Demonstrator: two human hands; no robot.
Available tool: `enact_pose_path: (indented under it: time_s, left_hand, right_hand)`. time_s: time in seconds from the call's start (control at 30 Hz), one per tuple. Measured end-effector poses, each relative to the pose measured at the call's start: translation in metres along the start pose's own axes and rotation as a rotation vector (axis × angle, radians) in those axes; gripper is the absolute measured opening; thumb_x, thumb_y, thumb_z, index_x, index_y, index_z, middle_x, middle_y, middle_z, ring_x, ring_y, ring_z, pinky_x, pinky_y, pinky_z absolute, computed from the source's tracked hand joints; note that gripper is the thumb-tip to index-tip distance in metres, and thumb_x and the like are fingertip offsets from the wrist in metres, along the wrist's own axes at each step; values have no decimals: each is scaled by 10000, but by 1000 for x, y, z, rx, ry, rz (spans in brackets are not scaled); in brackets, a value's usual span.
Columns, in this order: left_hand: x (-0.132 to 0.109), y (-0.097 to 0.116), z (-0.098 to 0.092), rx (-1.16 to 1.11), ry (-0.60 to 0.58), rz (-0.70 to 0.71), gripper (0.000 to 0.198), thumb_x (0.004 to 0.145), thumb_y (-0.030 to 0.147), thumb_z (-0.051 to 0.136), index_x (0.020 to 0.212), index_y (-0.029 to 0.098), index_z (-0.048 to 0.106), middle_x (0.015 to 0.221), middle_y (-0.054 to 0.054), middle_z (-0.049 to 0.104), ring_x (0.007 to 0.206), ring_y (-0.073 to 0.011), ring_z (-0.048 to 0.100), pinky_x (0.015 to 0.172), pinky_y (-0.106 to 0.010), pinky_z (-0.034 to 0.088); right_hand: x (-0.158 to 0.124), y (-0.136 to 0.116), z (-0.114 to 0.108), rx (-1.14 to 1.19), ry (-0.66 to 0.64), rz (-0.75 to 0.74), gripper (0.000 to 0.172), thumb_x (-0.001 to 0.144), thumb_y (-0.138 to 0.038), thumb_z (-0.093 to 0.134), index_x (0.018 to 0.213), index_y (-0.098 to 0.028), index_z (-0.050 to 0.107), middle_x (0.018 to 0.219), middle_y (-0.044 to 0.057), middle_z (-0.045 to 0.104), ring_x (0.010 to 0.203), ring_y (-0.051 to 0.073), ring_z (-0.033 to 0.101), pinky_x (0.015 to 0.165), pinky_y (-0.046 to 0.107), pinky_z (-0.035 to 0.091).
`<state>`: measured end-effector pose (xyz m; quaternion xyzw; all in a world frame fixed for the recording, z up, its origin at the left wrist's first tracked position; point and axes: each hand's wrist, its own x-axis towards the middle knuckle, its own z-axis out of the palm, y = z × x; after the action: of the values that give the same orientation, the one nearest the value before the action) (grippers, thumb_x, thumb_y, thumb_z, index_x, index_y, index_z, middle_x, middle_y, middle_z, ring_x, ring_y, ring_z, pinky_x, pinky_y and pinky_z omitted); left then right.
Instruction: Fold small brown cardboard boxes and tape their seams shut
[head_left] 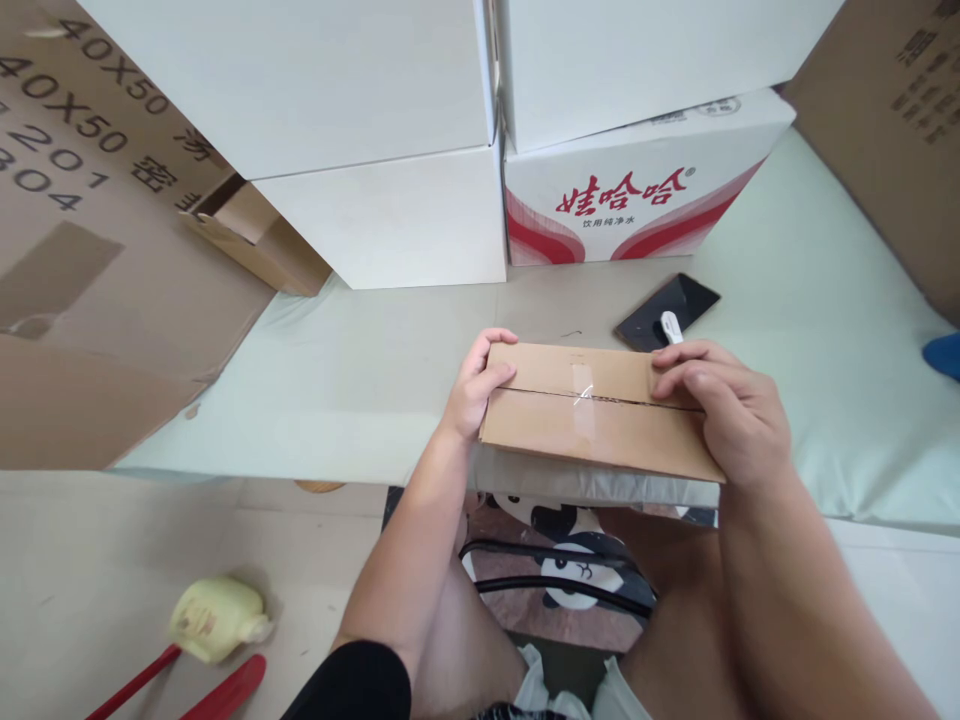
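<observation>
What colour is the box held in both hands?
Light brown: the box shows best in the head view, the only one.

Table (360,400) wears pale green cover; I see wrinkles at its front edge. At back: white box (420,225), just beside it carton with red lettering (622,205). Large brown carton (112,310) on left, small open box (300,255) next to it. In front of red-lettered carton, dark flat slab (652,312), white stick (671,327) overlapping it. Right side: another brown carton (885,150), blue object (943,355) partly in my view. Pale floor (75,560) below: yellow bottle (217,618) lying on side, red strips (229,690) near it.
</observation>
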<state>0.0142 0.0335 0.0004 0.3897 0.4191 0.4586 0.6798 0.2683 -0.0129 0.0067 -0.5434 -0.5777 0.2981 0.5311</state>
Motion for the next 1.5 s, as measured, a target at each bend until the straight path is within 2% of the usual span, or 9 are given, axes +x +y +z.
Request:
enact_pose_path:
  time_s: [1.5]
  left_hand:
    - [1,-1,0,-9,2,11,434,679,367,725,1035,250,506,812,18,606,658,-157,585,601,-267,436]
  right_hand:
    - [0,0,0,-18,-23,-7,333,904,-351,576,634,-232,729,942,70,696,909,239,645,902,421,470]
